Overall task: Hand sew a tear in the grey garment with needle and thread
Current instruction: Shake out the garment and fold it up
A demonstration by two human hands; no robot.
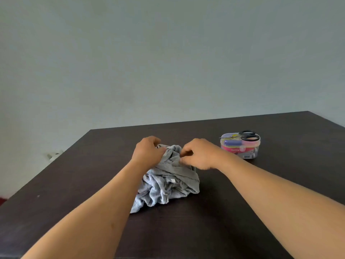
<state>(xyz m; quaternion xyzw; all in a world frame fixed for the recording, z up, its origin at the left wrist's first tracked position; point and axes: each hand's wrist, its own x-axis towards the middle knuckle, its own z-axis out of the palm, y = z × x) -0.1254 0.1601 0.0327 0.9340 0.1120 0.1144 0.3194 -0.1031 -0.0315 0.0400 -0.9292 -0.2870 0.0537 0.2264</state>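
Dark table, plain wall behind. Grey garment lies bunched at centre; my left hand and right hand each pinch its top fold. Step: finding the tear. Next I spread the cloth, then reach the sewing kit with scissors on its lid.

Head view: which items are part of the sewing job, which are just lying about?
In the job:
- grey garment, gripped at its far end by left hand and right hand
- sewing kit box, closed
- black-handled scissors lying on the box

Lying about:
- white object beyond the dark table, too small to identify
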